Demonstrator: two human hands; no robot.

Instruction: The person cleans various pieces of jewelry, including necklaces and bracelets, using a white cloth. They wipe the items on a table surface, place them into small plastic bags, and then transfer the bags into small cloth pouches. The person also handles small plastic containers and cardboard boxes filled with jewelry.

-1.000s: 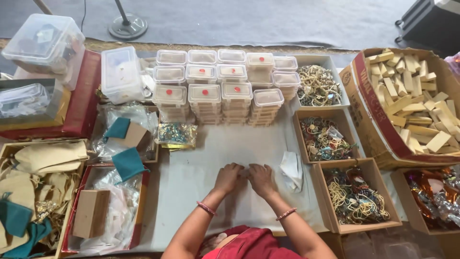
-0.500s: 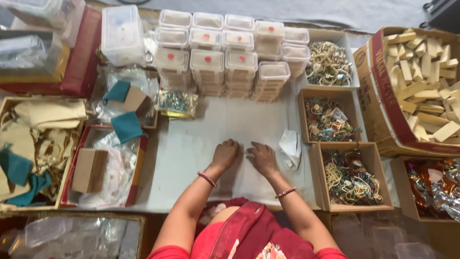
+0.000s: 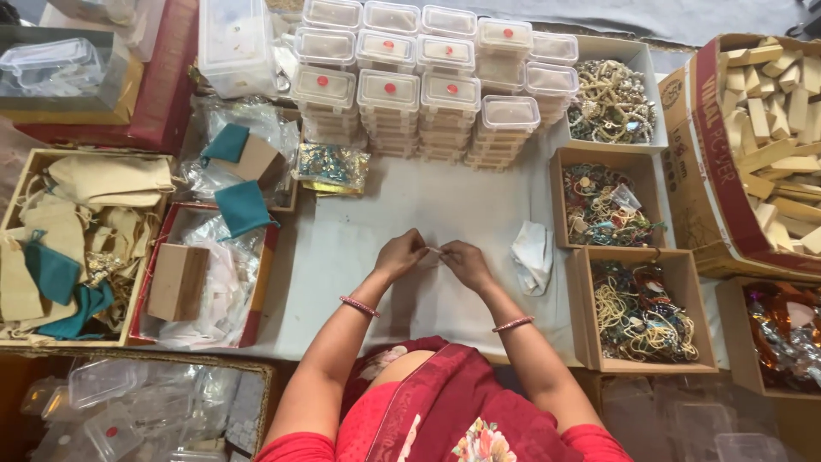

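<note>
While both hands are meeting over the middle of the pale worktop, the left hand and the right hand are curling their fingers inward and pinching a small pale item between them; what the item is cannot be told at this size. Each wrist is wearing a beaded bangle.

Lying just beside the right hand is a crumpled white cloth. Standing beyond the hands, at the far edge, are stacks of clear lidded boxes, several bearing a red dot on the lid. Sitting near them is a glittering blue-green packet.

Ranging along the right side are a white tray of pale beaded jewellery, a cardboard box of mixed coloured beads and a second cardboard box of bead strings. Sitting further right is a large carton of wooden blocks.

Sitting on the left are a tray of beige cloth pouches, teal pouches among them, and a red-edged tray of clear plastic bags holding a small brown box.
</note>
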